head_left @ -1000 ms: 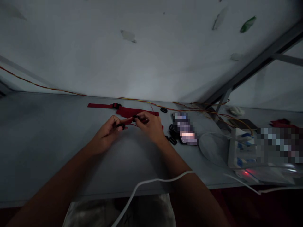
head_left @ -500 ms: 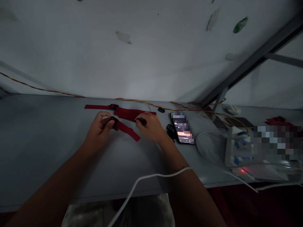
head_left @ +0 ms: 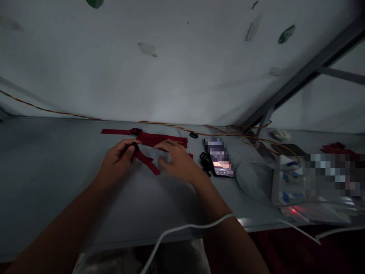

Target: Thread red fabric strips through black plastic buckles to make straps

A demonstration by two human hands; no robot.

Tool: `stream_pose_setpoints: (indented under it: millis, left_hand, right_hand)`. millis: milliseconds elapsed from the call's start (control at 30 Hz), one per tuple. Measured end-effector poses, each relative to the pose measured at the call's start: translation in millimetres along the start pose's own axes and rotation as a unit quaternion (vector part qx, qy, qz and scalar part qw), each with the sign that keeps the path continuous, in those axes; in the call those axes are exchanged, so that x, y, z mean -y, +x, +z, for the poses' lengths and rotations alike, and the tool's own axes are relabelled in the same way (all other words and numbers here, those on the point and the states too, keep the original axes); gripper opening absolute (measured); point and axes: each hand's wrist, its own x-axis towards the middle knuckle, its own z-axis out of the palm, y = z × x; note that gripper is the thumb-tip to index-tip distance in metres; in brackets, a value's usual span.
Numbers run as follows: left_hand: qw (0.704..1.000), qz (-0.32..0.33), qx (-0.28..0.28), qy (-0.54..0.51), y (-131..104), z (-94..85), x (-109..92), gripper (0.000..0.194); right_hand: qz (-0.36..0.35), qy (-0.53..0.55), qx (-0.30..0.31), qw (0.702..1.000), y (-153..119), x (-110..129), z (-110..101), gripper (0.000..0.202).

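My left hand (head_left: 121, 154) is closed in a pinch on a small black plastic buckle (head_left: 135, 146). From this buckle a short red webbing strap (head_left: 148, 164) slants down to the right, its free end hanging loose. My right hand (head_left: 178, 160) hovers just right of that strap, thumb and fingers apart, with nothing visible between them. Behind both hands lies another red strap (head_left: 116, 131) with a black buckle (head_left: 137, 131) on it. Further red webbing (head_left: 164, 139) stretches to the right, partly hidden by my right hand.
A black ring-like part (head_left: 194, 135) and several black buckle pieces (head_left: 204, 161) lie left of a lit phone (head_left: 219, 158). A white cable (head_left: 188, 226) crosses my right forearm. On the right are a power strip (head_left: 281, 179) and wires (head_left: 176, 127) along the wall.
My right hand has opened from a curled grip and moved slightly down. The free end of the held strap has swung down and left. My left hand keeps its pinch on the buckle.
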Motion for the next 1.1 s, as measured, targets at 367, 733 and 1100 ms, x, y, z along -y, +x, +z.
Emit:
stream_pose_setpoints:
  millis: [367, 733, 1100]
  left_hand:
    - [0.996, -0.046, 0.012, -0.08, 0, -3.6, -2, 0.027]
    - [1.0, 0.017, -0.011, 0.01, -3, -0.6, -10, 0.021]
    - [0.998, -0.027, 0.034, 0.042, -11, 5.9, -19, 0.032]
  right_hand:
    - [0.056, 0.34, 0.068, 0.936, 5, 11, 28, 0.043]
    - [0.118, 0.405, -0.01, 0.907, 11, -3, 37, 0.032]
    - [0.077, 0.147, -0.333, 0.928, 8, -10, 5, 0.025]
